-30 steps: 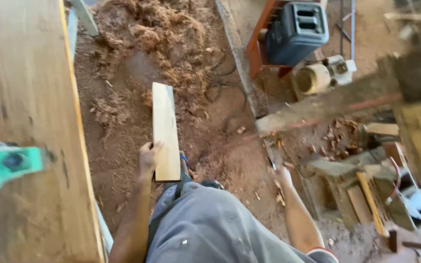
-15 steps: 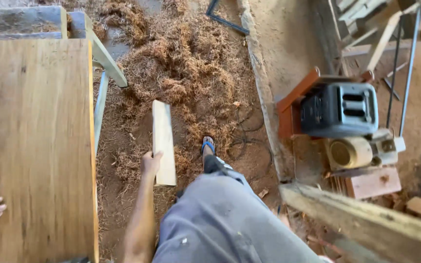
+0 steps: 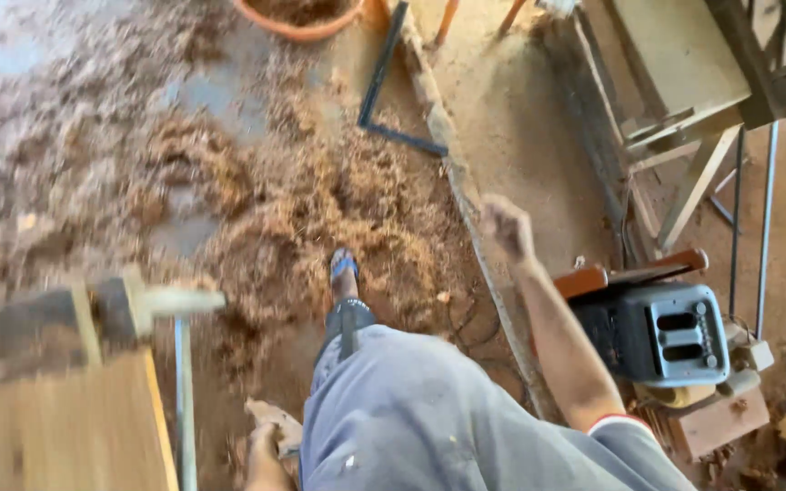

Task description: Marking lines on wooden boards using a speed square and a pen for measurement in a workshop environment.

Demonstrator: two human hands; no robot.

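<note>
Clearly stiff and light, our board (image 3: 275, 420) sits gripped at its end in the left hand (image 3: 261, 447), while the right hand (image 3: 505, 225) swings loosely curled, empty.

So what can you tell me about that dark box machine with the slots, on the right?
The dark grey boxy machine looks like moulded plastic, with rounded corners and three slot-shaped openings in its upper face. It sits tilted on a reddish-brown wooden frame at the right of the sawdust-covered floor, with a round yellowish part half hidden below it. The person's right arm passes beside it; no hand touches it.
</note>
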